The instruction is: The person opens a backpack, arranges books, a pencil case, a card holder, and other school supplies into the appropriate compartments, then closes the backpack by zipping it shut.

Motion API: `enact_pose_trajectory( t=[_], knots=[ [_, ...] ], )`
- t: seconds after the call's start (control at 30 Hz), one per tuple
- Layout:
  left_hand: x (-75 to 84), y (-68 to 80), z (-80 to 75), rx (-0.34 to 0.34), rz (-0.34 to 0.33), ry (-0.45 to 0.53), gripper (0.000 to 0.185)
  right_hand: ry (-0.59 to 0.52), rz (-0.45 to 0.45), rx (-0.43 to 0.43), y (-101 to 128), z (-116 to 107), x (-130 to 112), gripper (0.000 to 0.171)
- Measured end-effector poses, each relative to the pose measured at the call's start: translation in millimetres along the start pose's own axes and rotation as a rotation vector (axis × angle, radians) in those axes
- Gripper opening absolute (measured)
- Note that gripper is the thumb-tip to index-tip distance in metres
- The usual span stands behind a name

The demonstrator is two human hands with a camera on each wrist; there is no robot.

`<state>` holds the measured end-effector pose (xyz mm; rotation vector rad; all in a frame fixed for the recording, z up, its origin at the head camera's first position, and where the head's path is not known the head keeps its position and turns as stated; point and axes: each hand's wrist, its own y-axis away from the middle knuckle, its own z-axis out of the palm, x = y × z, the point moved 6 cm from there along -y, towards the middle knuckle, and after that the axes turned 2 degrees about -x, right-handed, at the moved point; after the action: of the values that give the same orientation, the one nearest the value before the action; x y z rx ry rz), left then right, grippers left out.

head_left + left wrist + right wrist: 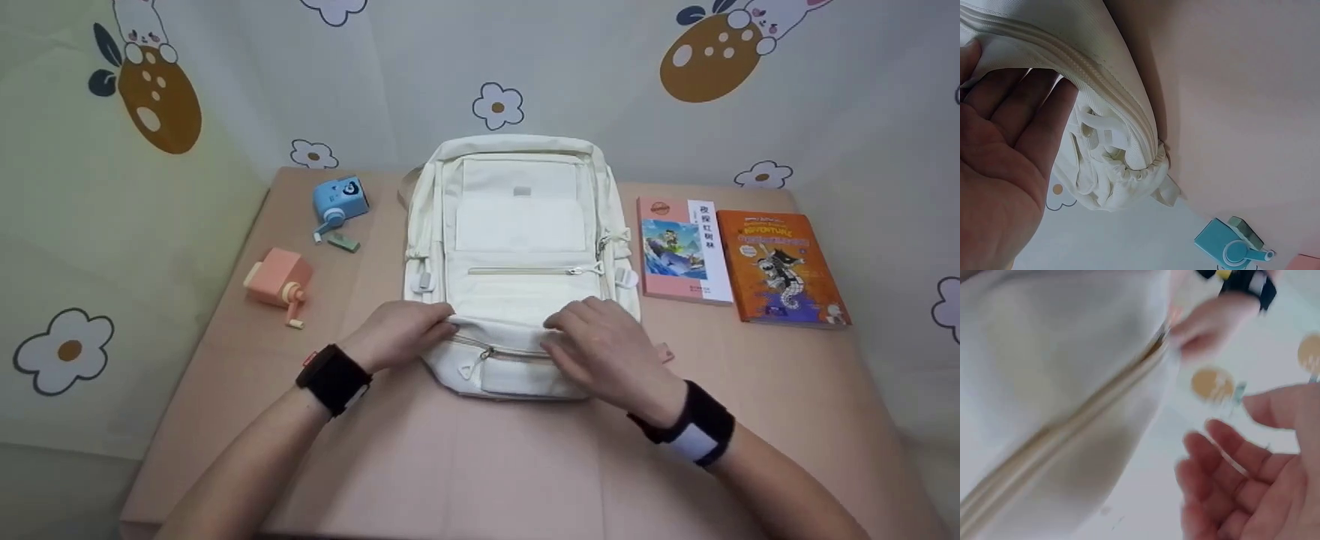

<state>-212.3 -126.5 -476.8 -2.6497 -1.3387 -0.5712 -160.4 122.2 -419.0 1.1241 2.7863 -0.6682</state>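
Observation:
A white backpack (pixel 517 225) lies on the table with its top end away from me. Across its lower front runs a zipper (pixel 517 352), its pull hanging left of the middle. My left hand (pixel 401 334) pinches the front fabric at the zipper's left end; in the left wrist view, the thumb of that hand (pixel 1005 157) presses the outside while its fingers reach behind the fabric edge. Over the right part of the lower front hovers my right hand (pixel 607 345). Its fingers (pixel 1224 478) are loosely bent, with nothing between them in the right wrist view, which is blurred.
To the left stand a blue crank pencil sharpener (pixel 341 199), a green eraser (pixel 343 242) and a pink crank pencil sharpener (pixel 281 277). A pink book (pixel 682 251) and an orange book (pixel 784 266) lie at right. A small pink object (pixel 665 352) is partly hidden by my right hand.

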Motion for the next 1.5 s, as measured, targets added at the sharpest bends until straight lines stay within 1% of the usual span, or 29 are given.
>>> enact_pose_trajectory(
  t=[0.1, 0.2, 0.3, 0.37, 0.43, 0.5, 0.67, 0.73, 0.83, 0.87, 0.93, 1.0, 1.1, 1.13, 1.17, 1.2, 1.27, 1.37, 1.43, 1.5],
  knots=[
    [-0.1, -0.1, -0.1, -0.004, -0.002, -0.003, 0.018, -0.065, 0.036, -0.044, 19, -1, 28, 0.036],
    [0.1, 0.3, -0.5, -0.008, -0.007, -0.003, 0.018, -0.119, 0.053, -0.115, 36, 9, 47, 0.049],
    [0.4, 0.5, -0.7, -0.012, -0.011, 0.003, 0.017, -0.184, 0.082, -0.153, 49, 20, 56, 0.05],
    [0.5, 0.7, -0.7, -0.01, -0.015, 0.008, 0.017, -0.213, 0.116, -0.151, 53, 25, 59, 0.046],
    [0.8, 1.3, -0.7, 0.0, -0.017, 0.013, 0.017, -0.228, 0.144, -0.118, 54, 28, 60, 0.042],
    [1.2, 2.5, -0.4, 0.013, -0.017, 0.016, 0.016, -0.224, 0.152, -0.073, 54, 30, 60, 0.037],
    [0.9, 7.3, 1.4, 0.05, -0.027, 0.046, 0.014, -0.205, 0.112, 0.045, 53, 31, 59, 0.031],
    [1.7, 8.8, 1.8, 0.064, -0.027, 0.059, 0.014, -0.206, 0.114, 0.075, 52, 31, 60, 0.029],
    [5.6, 12.4, 0.8, 0.09, -0.014, 0.068, 0.018, -0.2, 0.133, 0.093, 52, 31, 61, 0.025],
    [8.1, 14.3, 0.0, 0.108, -0.003, 0.062, 0.021, -0.195, 0.139, 0.095, 51, 31, 61, 0.023],
    [15.8, 19.3, -4.1, 0.168, 0.033, 0.04, 0.027, -0.187, 0.149, 0.095, 50, 31, 61, 0.02],
    [27.7, 26.6, -10.3, 0.27, 0.088, 0.007, 0.028, -0.179, 0.155, 0.095, 49, 30, 60, 0.018],
    [51.2, 40.8, -15.9, 0.456, 0.188, -0.05, 0.024, -0.179, 0.167, 0.098, 48, 29, 59, 0.017],
    [58.6, 44.8, -14.6, 0.496, 0.214, -0.067, 0.02, -0.178, 0.173, 0.1, 48, 28, 60, 0.017],
    [65.0, 47.6, -11.3, 0.523, 0.235, -0.082, 0.017, -0.179, 0.181, 0.103, 47, 28, 60, 0.017],
    [70.0, 49.1, -6.0, 0.531, 0.245, -0.098, 0.014, -0.18, 0.188, 0.107, 47, 28, 60, 0.017],
    [75.1, 48.7, 7.7, 0.517, 0.236, -0.137, 0.011, -0.184, 0.202, 0.112, 47, 28, 61, 0.017],
    [74.5, 44.9, 26.6, 0.468, 0.168, -0.173, 0.015, -0.188, 0.211, 0.11, 46, 29, 62, 0.017],
    [71.5, 42.3, 34.1, 0.452, 0.112, -0.181, 0.019, -0.192, 0.215, 0.103, 46, 31, 62, 0.017],
    [69.1, 40.0, 37.6, 0.443, 0.068, -0.181, 0.02, -0.198, 0.219, 0.098, 46, 32, 61, 0.017]
  ],
)
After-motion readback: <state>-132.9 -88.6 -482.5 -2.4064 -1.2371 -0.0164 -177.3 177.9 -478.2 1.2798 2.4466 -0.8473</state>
